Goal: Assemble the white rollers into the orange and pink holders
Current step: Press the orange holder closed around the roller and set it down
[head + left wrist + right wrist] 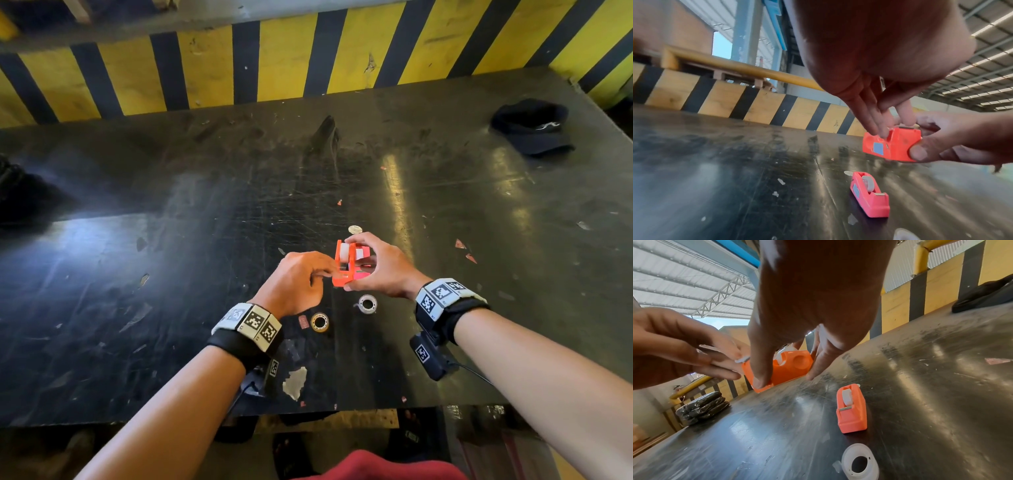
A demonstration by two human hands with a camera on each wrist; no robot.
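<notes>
My right hand (354, 262) grips the orange holder (342, 274) above the black table, thumb on its near end and fingers over the far end. A white roller (346, 251) sits in its slot. My left hand (330, 272) reaches in from the left, and its straight fingertips (882, 134) touch the holder's (894, 146) top edge. Below them the pink holder (869, 194) lies on the table with a white roller (868, 183) in it. A loose white roller ring (860, 465) lies flat nearer to me.
A clear tape roll (367, 304) and a yellowish one (319, 322) lie just in front of my hands. A small white disc (355, 229) sits beyond them. A black cap (534, 128) is at the far right, dark stacked items (702, 407) at the left edge.
</notes>
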